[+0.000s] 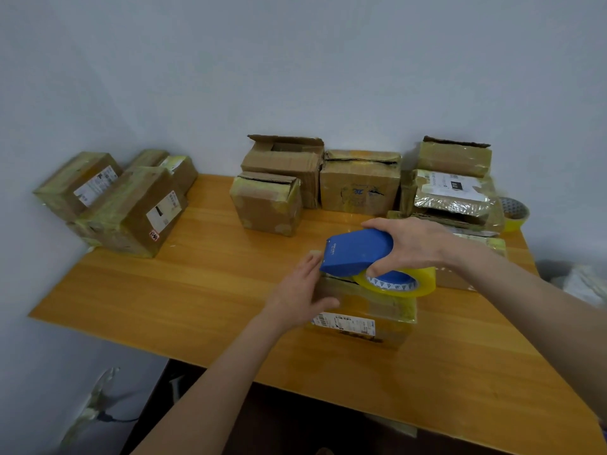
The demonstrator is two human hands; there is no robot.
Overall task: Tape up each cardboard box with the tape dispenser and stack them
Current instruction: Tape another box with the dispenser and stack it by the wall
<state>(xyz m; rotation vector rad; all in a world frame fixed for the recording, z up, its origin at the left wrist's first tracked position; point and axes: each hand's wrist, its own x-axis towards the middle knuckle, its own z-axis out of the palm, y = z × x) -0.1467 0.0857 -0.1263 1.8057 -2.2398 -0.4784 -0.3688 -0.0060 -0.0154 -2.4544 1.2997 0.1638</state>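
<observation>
Head view: tape dispenser [358, 252] at box [361, 311] edge, open tabletop [197, 284] left

Blue tape dispenser [356, 252] with a yellowish tape roll [402, 285], gripped by the right hand [414, 244], nose down on top of the near box [364, 303]. That box is small and brown, flaps down, shipping label [343, 323] on the front face, left hand [302, 290] flat against its left end. Taped boxes [131, 205] piled at the tabletop's [197, 290] far left. Several untaped boxes [282, 159] along the back edge, flaps ajar.
</observation>
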